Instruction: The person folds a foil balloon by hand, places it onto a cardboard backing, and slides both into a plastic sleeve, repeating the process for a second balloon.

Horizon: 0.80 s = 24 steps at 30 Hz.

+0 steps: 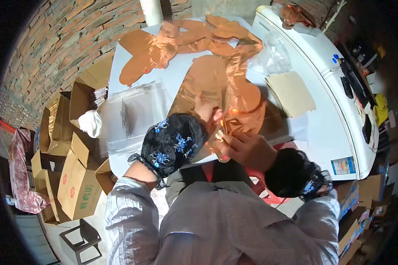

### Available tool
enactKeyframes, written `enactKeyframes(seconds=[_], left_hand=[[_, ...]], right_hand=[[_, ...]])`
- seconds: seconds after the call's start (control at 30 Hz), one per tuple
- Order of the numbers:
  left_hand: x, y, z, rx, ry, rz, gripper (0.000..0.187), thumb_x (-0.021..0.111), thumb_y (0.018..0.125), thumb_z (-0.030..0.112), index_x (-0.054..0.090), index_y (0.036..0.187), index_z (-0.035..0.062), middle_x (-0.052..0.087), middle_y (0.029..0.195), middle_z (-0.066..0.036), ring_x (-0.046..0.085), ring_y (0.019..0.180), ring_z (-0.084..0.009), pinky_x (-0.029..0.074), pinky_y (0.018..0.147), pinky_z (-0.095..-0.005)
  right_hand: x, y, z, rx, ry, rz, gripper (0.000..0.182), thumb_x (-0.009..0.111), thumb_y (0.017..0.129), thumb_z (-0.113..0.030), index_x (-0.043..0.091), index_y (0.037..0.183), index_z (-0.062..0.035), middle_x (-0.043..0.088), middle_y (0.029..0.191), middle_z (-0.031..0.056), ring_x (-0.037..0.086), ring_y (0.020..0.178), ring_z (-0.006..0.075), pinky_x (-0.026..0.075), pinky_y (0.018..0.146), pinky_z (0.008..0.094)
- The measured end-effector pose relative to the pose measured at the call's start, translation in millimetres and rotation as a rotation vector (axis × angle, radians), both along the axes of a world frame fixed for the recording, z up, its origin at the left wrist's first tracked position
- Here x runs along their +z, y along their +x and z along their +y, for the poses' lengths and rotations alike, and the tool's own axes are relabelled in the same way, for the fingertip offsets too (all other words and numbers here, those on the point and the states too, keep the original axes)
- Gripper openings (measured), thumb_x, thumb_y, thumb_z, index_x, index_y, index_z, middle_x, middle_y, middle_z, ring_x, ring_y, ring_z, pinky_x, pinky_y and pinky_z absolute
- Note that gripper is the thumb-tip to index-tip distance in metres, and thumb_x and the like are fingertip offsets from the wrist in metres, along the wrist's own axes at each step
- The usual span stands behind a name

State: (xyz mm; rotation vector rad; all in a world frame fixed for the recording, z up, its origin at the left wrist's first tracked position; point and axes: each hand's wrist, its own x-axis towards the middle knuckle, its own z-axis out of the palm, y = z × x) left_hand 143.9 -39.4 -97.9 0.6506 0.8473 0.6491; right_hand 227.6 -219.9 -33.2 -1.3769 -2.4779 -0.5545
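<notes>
White table (327, 132): both hands (247, 148) pinch copper foil balloon (216, 84).

view count: one, a head-worn camera; no second view existed to share any part of the scene.
position: it sat above the person's chest, over the edge of the white table (119, 66).
direction: it looked forward and steeply down, so the person's own torso filled the bottom of the frame.
nearness: it was close to the left hand (205, 110) and right hand (247, 148), both near centre.
lens: it was a fisheye, with dark rounded corners and bent edges.
far reach: the brick wall (62, 39) at the top left, cardboard boxes (75, 176) at the left.
</notes>
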Motion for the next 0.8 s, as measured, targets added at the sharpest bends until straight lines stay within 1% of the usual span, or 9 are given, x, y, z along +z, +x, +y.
enactKeyframes(seconds=[0.03, 0.17, 0.2, 0.3, 0.4, 0.53, 0.63, 0.7, 0.8], left_hand=[[-6.5, -0.8, 5.6, -0.019, 0.049, 0.001, 0.079, 0.063, 0.085, -0.001, 0.019, 0.146, 0.0236, 0.058, 0.091, -0.012, 0.060, 0.059, -0.0217, 0.053, 0.049, -0.0319], [-16.4, -8.5, 24.9, -0.256, 0.363, 0.246, 0.070, 0.069, 0.083, 0.006, 0.030, 0.141, 0.0085, 0.062, 0.093, -0.015, 0.063, 0.064, -0.0199, 0.050, 0.049, -0.0296], [-6.6, -7.1, 22.5, -0.277, 0.472, 0.434, 0.065, 0.072, 0.082, 0.013, 0.038, 0.135, -0.0008, 0.064, 0.091, -0.015, 0.064, 0.062, -0.0186, 0.048, 0.047, -0.0293], [-22.6, -1.4, 32.3, -0.378, 0.657, 0.318, 0.057, 0.071, 0.083, 0.021, 0.047, 0.127, -0.0057, 0.064, 0.084, -0.013, 0.063, 0.060, -0.0186, 0.048, 0.047, -0.0289], [-30.1, 5.1, 42.1, -0.425, 1.090, 0.486, 0.053, 0.069, 0.085, 0.028, 0.054, 0.118, -0.0098, 0.065, 0.084, -0.013, 0.063, 0.062, -0.0196, 0.051, 0.052, -0.0305], [16.5, 18.6, 42.8, -0.608, 0.843, 0.626, 0.040, 0.068, 0.087, 0.027, 0.058, 0.113, -0.0007, 0.066, 0.085, -0.011, 0.064, 0.066, -0.0189, 0.055, 0.061, -0.0352], [20.1, 17.7, 26.3, -0.541, 0.115, -0.029, 0.038, 0.067, 0.089, 0.020, 0.052, 0.120, 0.0046, 0.064, 0.078, -0.008, 0.065, 0.066, -0.0201, 0.058, 0.063, -0.0387], [22.2, 21.5, 21.3, -0.454, 0.027, -0.095, 0.036, 0.055, 0.094, 0.006, 0.043, 0.128, 0.0033, 0.062, 0.093, -0.011, 0.067, 0.084, -0.0254, 0.060, 0.075, -0.0475], [49.5, 49.4, 9.1, -0.312, -0.116, -0.071, 0.037, 0.039, 0.093, -0.006, 0.043, 0.130, 0.0000, 0.057, 0.118, -0.014, 0.062, 0.107, -0.0268, 0.054, 0.095, -0.0484]], right_hand=[[-8.6, -3.6, 0.8, -0.015, 0.038, 0.044, 0.030, 0.065, 0.078, -0.014, 0.060, 0.107, -0.0120, 0.061, 0.100, 0.0031, 0.064, 0.086, 0.0192, 0.054, 0.068, 0.0295], [-24.2, -14.7, 6.8, -0.067, 0.107, 0.188, 0.027, 0.065, 0.082, -0.023, 0.062, 0.105, -0.0093, 0.060, 0.100, 0.0074, 0.064, 0.089, 0.0218, 0.056, 0.079, 0.0336], [-25.2, -13.7, 5.4, -0.078, 0.095, 0.202, 0.026, 0.065, 0.082, -0.022, 0.062, 0.105, -0.0092, 0.061, 0.102, 0.0070, 0.064, 0.092, 0.0217, 0.056, 0.081, 0.0333], [-26.9, -11.0, 1.3, -0.107, 0.062, 0.275, 0.025, 0.063, 0.083, -0.019, 0.063, 0.106, -0.0092, 0.062, 0.107, 0.0063, 0.064, 0.098, 0.0219, 0.055, 0.084, 0.0334], [-22.5, -8.5, -4.4, -0.143, 0.045, 0.403, 0.024, 0.062, 0.084, -0.016, 0.063, 0.108, -0.0101, 0.063, 0.113, 0.0070, 0.066, 0.100, 0.0229, 0.056, 0.082, 0.0355], [13.1, 6.8, -13.3, -0.254, 0.052, 0.586, 0.024, 0.060, 0.085, -0.007, 0.065, 0.108, -0.0089, 0.067, 0.112, 0.0093, 0.068, 0.098, 0.0254, 0.056, 0.083, 0.0371], [48.8, 23.4, -6.1, -0.206, 0.130, 0.568, 0.029, 0.059, 0.084, -0.001, 0.065, 0.112, -0.0072, 0.070, 0.107, 0.0110, 0.069, 0.095, 0.0269, 0.057, 0.079, 0.0363], [59.3, 44.1, 2.4, -0.214, 0.130, 0.463, 0.029, 0.059, 0.085, -0.002, 0.065, 0.113, -0.0077, 0.069, 0.106, 0.0114, 0.069, 0.093, 0.0272, 0.056, 0.077, 0.0358], [114.0, 57.3, 31.6, -0.228, 0.011, 0.269, 0.030, 0.062, 0.083, -0.017, 0.060, 0.111, -0.0081, 0.068, 0.095, 0.0097, 0.068, 0.085, 0.0282, 0.055, 0.072, 0.0362]])
